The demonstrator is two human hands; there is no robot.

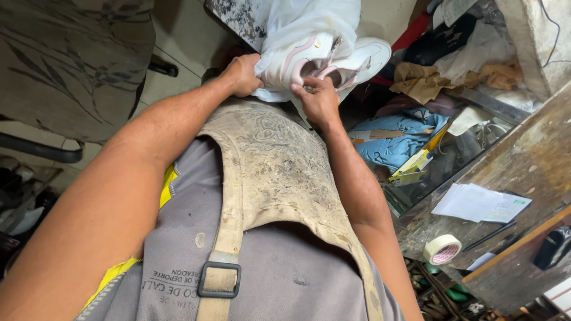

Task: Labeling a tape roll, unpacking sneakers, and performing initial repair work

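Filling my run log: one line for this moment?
left hand: grips white sneaker | right hand: fingers at its opening | plastic bag: behind

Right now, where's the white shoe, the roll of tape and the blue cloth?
white shoe (pixel 309 56), head view, on its side panel.
roll of tape (pixel 442 249), head view, on its outer rim.
blue cloth (pixel 397 138), head view, on its middle folds.

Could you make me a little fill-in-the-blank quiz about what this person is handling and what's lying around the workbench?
1. Both hands, left hand and right hand, hold a white and ____ sneaker.
2. The sneaker sits partly inside a white plastic ____.
3. On the worn bench lies a roll of ____ beside some papers.
4. The person wears a dirty beige ____ over a grey shirt.

Missing words: pink; bag; tape; apron
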